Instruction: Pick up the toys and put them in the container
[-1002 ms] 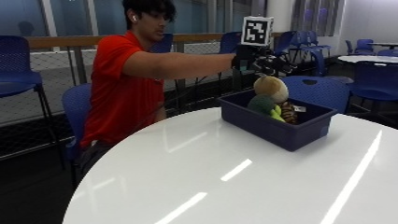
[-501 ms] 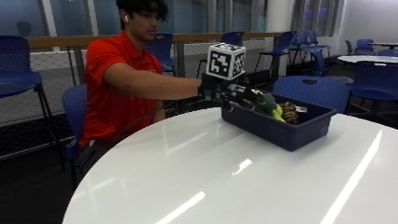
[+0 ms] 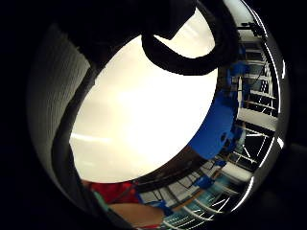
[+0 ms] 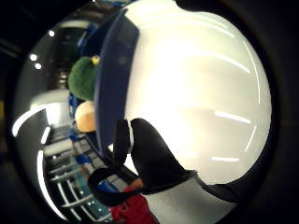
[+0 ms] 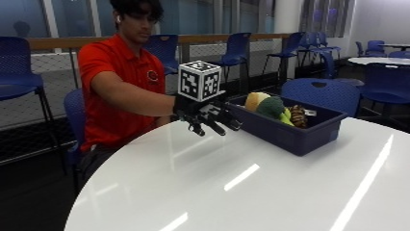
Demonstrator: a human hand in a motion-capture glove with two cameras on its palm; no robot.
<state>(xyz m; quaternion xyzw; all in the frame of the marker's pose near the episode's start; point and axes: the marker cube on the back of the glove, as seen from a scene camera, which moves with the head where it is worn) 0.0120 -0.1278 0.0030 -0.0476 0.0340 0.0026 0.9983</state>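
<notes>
We can read no text, label, brand or number anywhere; the only mark we find is a small round emblem [image 5: 152, 75] on the chest of the person's red shirt [image 5: 118, 72], too small to make out.

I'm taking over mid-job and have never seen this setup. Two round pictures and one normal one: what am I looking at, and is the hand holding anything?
No machine: a person works with a gloved right hand. The normal picture is from a camera beside the white table. The round ones come from cameras on that palm, looking out. The hand hovers over the table beside the blue container, fingers relaxed, holding nothing. In the container lie a green toy, a tan toy and a striped one. I see no toys on the table.
</notes>
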